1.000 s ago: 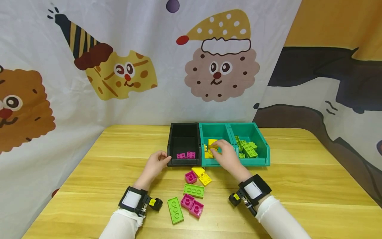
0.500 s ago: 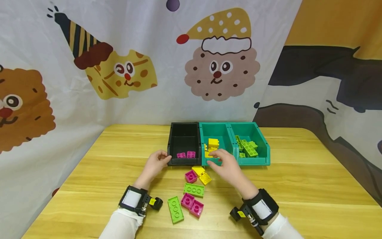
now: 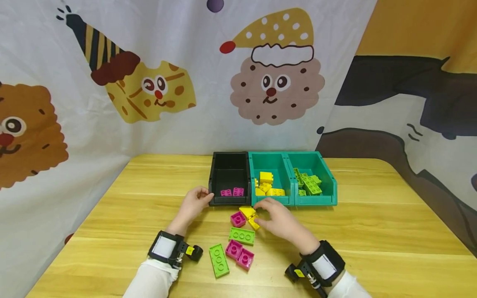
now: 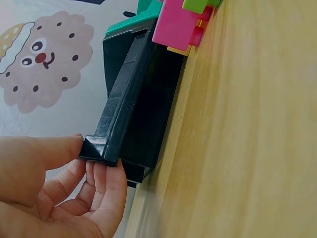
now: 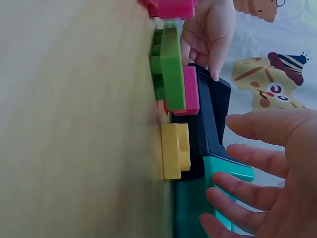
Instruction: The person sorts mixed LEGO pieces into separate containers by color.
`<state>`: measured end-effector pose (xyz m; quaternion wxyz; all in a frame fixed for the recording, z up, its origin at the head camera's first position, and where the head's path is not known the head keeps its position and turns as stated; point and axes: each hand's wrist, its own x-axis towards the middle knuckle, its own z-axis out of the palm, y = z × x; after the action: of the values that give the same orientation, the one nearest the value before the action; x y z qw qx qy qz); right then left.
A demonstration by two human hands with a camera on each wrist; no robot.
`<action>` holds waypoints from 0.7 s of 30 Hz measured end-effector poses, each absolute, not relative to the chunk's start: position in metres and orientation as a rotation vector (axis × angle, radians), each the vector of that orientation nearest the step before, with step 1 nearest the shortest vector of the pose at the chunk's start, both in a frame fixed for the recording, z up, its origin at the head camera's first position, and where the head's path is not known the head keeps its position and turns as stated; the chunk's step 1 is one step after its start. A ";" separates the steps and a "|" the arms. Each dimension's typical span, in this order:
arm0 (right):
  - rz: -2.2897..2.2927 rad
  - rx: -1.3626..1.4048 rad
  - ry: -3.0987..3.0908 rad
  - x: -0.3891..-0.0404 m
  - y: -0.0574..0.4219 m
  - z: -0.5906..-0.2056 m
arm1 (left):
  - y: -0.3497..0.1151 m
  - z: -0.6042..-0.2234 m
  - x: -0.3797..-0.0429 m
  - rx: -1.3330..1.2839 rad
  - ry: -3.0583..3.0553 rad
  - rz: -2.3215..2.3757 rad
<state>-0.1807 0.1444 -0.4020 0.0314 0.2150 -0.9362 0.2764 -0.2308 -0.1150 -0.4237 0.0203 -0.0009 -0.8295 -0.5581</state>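
Observation:
My left hand [image 3: 193,205] pinches the front left corner of the black bin [image 3: 230,201]; in the left wrist view its thumb lies on top of the rim and its fingers below. My right hand [image 3: 281,221] hovers in front of the middle teal bin [image 3: 271,160], its fingers spread and holding nothing. Its fingertips are close to two yellow bricks, one wedge-shaped [image 3: 246,212], the other a small yellow brick [image 3: 254,223] partly covered by the hand. In the right wrist view a gap separates the fingers from a yellow brick [image 5: 171,151].
A magenta brick [image 3: 237,219], a green brick [image 3: 242,236], a pair of magenta bricks [image 3: 244,259] and another green brick [image 3: 219,260] lie on the table. Magenta bricks [image 3: 238,191] sit in the black bin, yellow ones [image 3: 266,177] in the middle bin, green ones [image 3: 311,184] in the right bin.
My right hand has let go of a yellow brick in the middle bin and drawn back toward the yellow bricks on the table. My left hand has stayed at the black bin.

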 end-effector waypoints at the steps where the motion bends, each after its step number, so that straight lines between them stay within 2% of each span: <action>1: 0.845 0.665 -2.893 -0.181 0.144 -0.403 | -0.115 -0.424 -0.231 -0.004 -2.574 -1.726; 12: 0.778 0.809 -2.981 -0.181 0.142 -0.409 | -0.116 -0.422 -0.229 0.002 -2.576 -1.729; 21: 0.737 0.826 -3.038 -0.179 0.145 -0.410 | -0.115 -0.421 -0.229 -0.009 -2.576 -1.739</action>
<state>-0.1785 0.1447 -0.4096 -0.0459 0.2551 -0.9386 0.2276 -0.2294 -0.1155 -0.4213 0.0170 -0.0028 -0.8287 -0.5594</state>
